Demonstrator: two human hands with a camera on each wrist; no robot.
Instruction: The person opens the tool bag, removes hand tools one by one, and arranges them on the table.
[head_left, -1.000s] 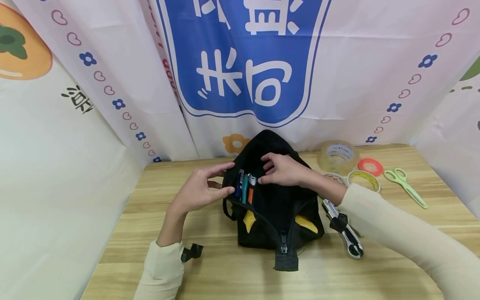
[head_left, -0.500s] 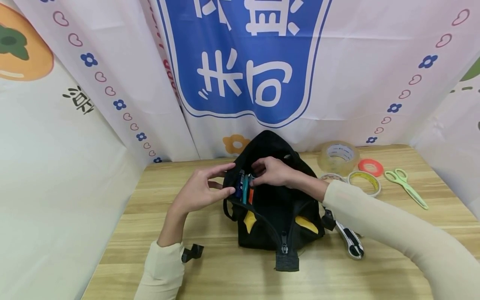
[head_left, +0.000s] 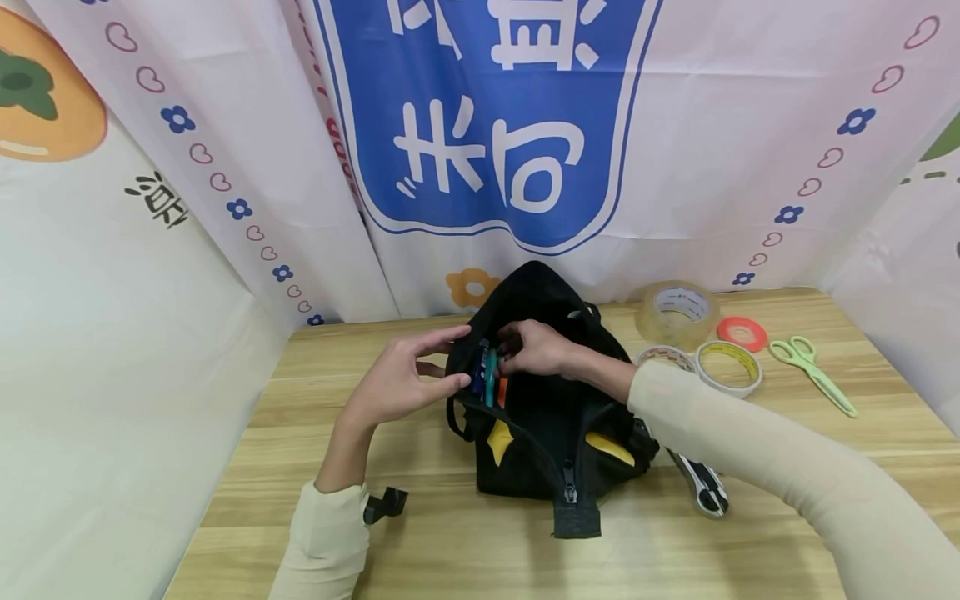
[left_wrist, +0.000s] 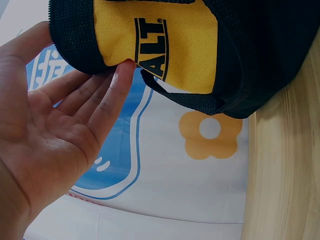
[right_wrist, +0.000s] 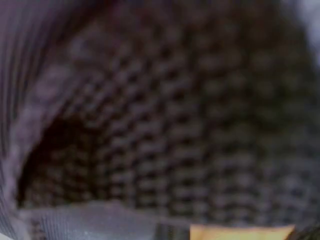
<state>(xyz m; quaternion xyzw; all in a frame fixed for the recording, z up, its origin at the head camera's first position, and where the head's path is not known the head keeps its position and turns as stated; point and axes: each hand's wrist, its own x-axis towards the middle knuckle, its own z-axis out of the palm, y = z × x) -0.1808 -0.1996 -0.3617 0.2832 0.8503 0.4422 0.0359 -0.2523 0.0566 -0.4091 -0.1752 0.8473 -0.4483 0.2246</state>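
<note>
A black tool bag [head_left: 525, 467] with yellow patches stands unzipped on the table; its side shows "ALT" in the left wrist view. My left hand [head_left: 401, 379] holds the bag's left rim, thumb and fingers spread along it. Inside the bag, the curled fingers of my right hand [head_left: 542, 348] close on the top of an orange tool [head_left: 502, 392], whose grey end they hide. Beside it stand a teal pen-like item [head_left: 491, 375] and a dark blue one [head_left: 478, 371]. The right wrist view is filled with blurred black mesh.
Right of the bag lie a clear tape roll [head_left: 678, 312], a red one [head_left: 742, 333], a yellow-cored one [head_left: 727, 367] and green scissors [head_left: 813, 375]. A utility knife [head_left: 705, 490] is partly under the right sleeve. A printed curtain [head_left: 690, 167] hangs behind the table.
My right hand has moved left and slightly down inside the bag, onto the orange tool's top. The right forearm now covers more of the utility knife. My left hand stays put.
</note>
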